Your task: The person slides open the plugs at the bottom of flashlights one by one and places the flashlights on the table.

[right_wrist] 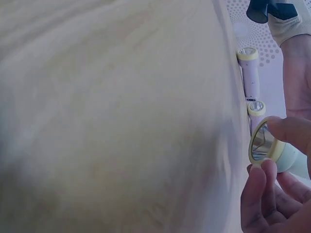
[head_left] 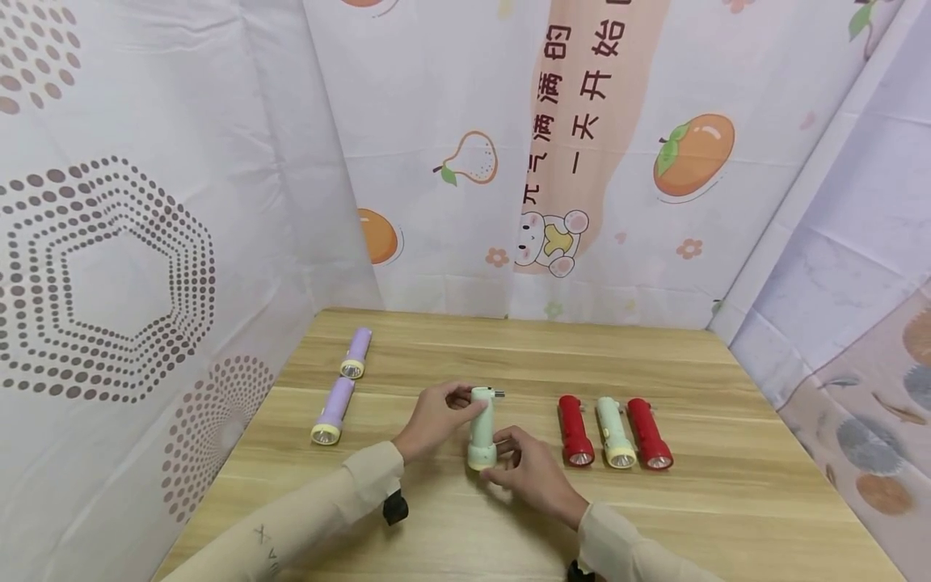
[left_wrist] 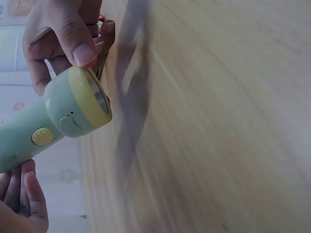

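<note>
Left hand [head_left: 442,416]: thumb and fingers closed about the tail end of a pale green flashlight [head_left: 482,416]. Right hand [head_left: 534,473]: head of the same flashlight pinched at its rim, thumb on one side and fingers on the other.

Pale green flashlight: held between both hands, over the middle of the table; head turned toward the person, tail away. A pale yellow ring [left_wrist: 90,96] is fitted around the lens, and a ribbed yellow switch [left_wrist: 43,136] is set in the side of the barrel. A small metal prong [head_left: 499,394] is seen sticking out sideways at the tail.

Forearms: covered by cream sleeves [head_left: 313,509]; a black device [head_left: 395,508] is worn at the left wrist, and another dark one is partly seen at the right.

To the right of the hands: three flashlights laid side by side, lenses toward the person, namely a red one [head_left: 573,428], a second pale green one [head_left: 614,428] and another red one [head_left: 650,432].

To the left: two purple flashlights [head_left: 334,408], placed nearly end to end near the table's left edge, lenses toward the person; whether they touch cannot be told.

Support: wood-grained table [head_left: 465,347]. Surround: white printed curtains [head_left: 414,81], marked with fruit, flowers, dotted hexagons and lettering.
</note>
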The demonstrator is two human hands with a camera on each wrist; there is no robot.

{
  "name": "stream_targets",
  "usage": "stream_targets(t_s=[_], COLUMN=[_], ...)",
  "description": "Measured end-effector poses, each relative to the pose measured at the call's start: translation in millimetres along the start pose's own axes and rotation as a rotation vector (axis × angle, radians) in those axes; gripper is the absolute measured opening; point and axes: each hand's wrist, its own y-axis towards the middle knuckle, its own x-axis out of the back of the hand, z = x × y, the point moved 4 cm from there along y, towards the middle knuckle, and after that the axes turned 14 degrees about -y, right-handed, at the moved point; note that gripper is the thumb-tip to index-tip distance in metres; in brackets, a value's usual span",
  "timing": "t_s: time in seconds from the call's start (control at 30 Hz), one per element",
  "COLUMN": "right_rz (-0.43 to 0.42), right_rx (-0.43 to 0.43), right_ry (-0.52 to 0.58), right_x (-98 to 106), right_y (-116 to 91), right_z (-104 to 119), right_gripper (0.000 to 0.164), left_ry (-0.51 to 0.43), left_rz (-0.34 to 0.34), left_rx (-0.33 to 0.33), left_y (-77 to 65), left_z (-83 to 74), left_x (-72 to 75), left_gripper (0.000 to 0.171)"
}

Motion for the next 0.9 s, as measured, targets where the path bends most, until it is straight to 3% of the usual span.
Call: stream_targets(t_s=[0.13, 0.4, 0.7, 0.9], right_rz=[-0.016, -0.055, -0.060, -0.042], right_rx=[-0.019, -0.049, -0.098, -0.131], right_ry=[0.011, 0.018, -0.027, 0.034], right_x=[6, 17, 26, 30], right_y=[-1, -2, -5, -9], right_z=[-5, -12, -23, -30], right_gripper=[0.047, 0.043, 0.043, 0.045], left_ry=[-0.043, -0.108, -0.143, -0.192], left_rz=[-0.004, -0.045, -0.012, 0.001], left_rx=[0.033, 0.161, 0.235, 0.300], left_y=[9.1, 25.7, 42.1, 52.3], left_z=[2.4, 12.8, 21.6, 34.2], left_x=[-8.3, -19.0, -38.4, -47.9], left_gripper=[0.047, 0.053, 0.048, 0.050])
